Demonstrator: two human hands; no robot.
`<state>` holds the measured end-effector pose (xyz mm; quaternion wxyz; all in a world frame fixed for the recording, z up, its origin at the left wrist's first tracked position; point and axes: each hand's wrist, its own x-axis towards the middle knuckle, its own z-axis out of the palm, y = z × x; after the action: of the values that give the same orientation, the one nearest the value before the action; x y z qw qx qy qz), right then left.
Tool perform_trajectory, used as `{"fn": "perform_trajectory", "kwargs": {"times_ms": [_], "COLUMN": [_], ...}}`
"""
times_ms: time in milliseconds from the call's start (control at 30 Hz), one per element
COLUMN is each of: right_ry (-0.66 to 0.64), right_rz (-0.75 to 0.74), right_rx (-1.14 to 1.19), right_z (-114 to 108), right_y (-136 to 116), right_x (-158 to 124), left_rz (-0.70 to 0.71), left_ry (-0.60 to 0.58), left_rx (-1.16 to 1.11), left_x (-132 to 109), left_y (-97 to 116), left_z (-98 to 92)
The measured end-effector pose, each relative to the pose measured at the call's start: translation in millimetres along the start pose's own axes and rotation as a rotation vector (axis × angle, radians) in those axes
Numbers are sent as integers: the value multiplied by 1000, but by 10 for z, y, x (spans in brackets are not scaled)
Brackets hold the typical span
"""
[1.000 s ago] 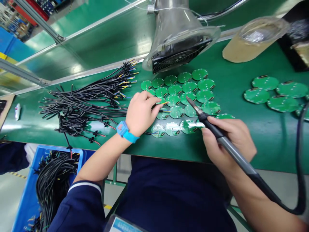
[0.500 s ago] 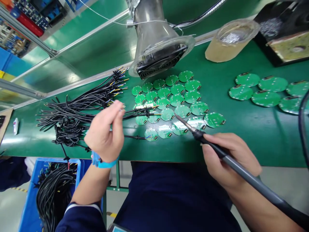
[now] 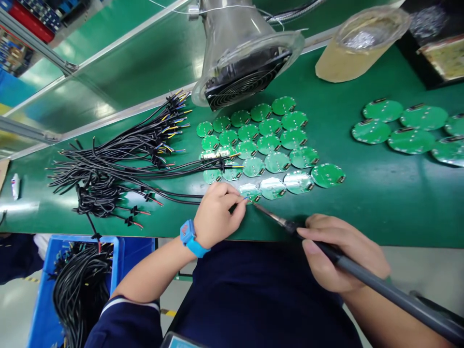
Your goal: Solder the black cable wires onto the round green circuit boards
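- One green work surface (image 3: 380,203) spanned the view, bounded at the rear by a metal rail (image 3: 108,118) with a second green level beyond it.
- A clear fume-extraction hood (image 3: 246,53) with a black grille stood at the rear centre, directly above the cluster of round green circuit boards (image 3: 268,145).
- A blue bin (image 3: 47,290) holding black cables sat below the table edge on the left.
- A bundle of black wire leads (image 3: 116,159) with coloured ends lay on the surface left of the boards; several leads crossed the lower-left boards.
- A tan container (image 3: 358,46) lay on its side at the rear right, and a second group of boards (image 3: 402,125) lay well apart to the right.
- Compared with half a second earlier, the left hand (image 3: 217,215) had come down from a raised position over the leads to the front table edge, and the soldering iron (image 3: 362,275) tip had shifted from the second-nearest row to the nearest row.
- The left hand, wearing a blue wrist strap (image 3: 190,238), pinched a wire end against the nearest-row board (image 3: 251,191).
- The right hand (image 3: 344,253) was closed around the soldering iron shaft, its tip just beside that board and the left fingertips.
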<state>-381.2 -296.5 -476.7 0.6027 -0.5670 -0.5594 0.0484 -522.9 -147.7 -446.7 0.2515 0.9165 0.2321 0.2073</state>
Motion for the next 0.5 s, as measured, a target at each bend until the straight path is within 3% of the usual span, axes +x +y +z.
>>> {"fn": "perform_trajectory", "kwargs": {"times_ms": [500], "right_ry": [-117], "right_rz": [-68], "right_rx": [-123], "right_z": [7], "right_y": [-18], "right_x": [65], "left_rz": [84], "left_ry": [104], "left_rx": [74], "left_x": [-51], "left_y": [-31], "left_z": [89]}}
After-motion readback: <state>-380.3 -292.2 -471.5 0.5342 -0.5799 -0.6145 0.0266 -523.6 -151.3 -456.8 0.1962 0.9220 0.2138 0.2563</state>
